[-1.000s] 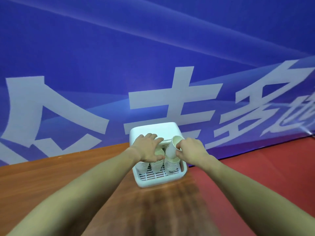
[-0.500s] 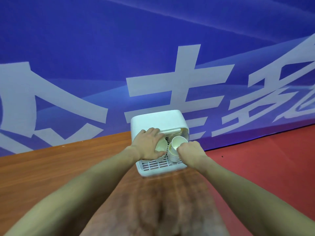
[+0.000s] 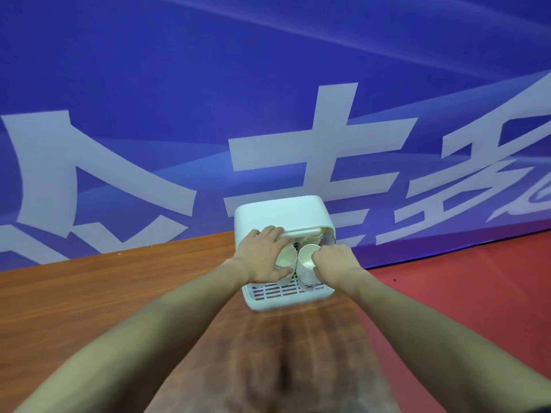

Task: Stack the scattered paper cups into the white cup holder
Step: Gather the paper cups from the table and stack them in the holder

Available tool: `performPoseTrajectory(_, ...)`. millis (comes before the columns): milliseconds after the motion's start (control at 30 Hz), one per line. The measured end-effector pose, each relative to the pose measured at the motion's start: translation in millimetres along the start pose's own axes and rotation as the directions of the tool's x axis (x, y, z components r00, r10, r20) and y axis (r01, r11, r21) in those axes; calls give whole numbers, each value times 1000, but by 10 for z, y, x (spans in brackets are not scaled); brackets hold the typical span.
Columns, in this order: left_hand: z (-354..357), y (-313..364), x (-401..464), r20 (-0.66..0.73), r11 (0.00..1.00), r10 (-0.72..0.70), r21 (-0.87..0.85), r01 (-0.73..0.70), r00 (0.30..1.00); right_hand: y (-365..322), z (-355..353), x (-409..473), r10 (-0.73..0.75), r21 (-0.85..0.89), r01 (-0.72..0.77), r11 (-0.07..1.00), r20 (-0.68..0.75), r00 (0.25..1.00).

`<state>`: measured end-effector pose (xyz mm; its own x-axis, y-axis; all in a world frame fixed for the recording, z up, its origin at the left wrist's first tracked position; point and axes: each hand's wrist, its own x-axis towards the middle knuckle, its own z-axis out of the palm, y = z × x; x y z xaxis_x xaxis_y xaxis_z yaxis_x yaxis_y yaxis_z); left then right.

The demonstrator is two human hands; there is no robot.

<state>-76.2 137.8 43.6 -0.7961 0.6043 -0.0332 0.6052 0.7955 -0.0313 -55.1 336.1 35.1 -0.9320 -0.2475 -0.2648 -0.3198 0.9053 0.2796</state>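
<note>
The white cup holder (image 3: 280,214) stands at the far right end of the wooden table (image 3: 104,293), its slotted tray facing me. Two stacks of white paper cups sit inside it. My left hand (image 3: 264,253) curls around the left cup stack (image 3: 286,256), fingers reaching up to the holder's front lip. My right hand (image 3: 335,262) pinches the rim of the right cup stack (image 3: 307,262), which stands on the tray. The lower parts of both stacks are partly hidden by my hands.
A blue banner (image 3: 268,99) with large white characters runs close behind the holder. Red floor (image 3: 462,293) lies to the right of the table edge. Bare wood stretches to the left and toward me.
The right cup stack has settled lower and further into the holder. My view has shifted, so the holder sits higher in frame. Both hands stay on the cups.
</note>
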Motion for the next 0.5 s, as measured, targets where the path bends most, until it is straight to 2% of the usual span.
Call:
performPoseTrajectory(100, -26, 26, -6, -47, 999, 47, -20, -48, 998, 72, -48, -25, 2, 20, -1, 1000, -41, 999)
performPoseTrajectory(167, -19, 90, -24, -113, 993, 76, -77, -85, 991, 132, -60, -50, 55, 117, -48, 992, -60, 997)
performPoseTrajectory(233, 25, 211, -55, -169, 980, -29, -200, -6, 985, 183, -24, -89, 155, 311, -137, 940, -33, 987)
performPoseTrajectory(300, 140, 369, -88, -131, 904, -235, -394, 167, 963, 219, 62, -138, 238, 520, -224, 824, 42, 970)
performPoseTrajectory(333, 208, 451, -97, -66, 827, -338, -497, 263, 939, 235, 110, -163, 257, 604, -252, 756, 81, 963)
performPoseTrajectory(400, 344, 584, -87, 95, 610, -489, -673, 419, 867, 283, 202, -179, 264, 733, -280, 620, 141, 954)
performPoseTrajectory(500, 527, 717, -50, 320, 223, -569, -827, 516, 757, 347, 312, -145, 279, 858, -324, 398, 223, 934)
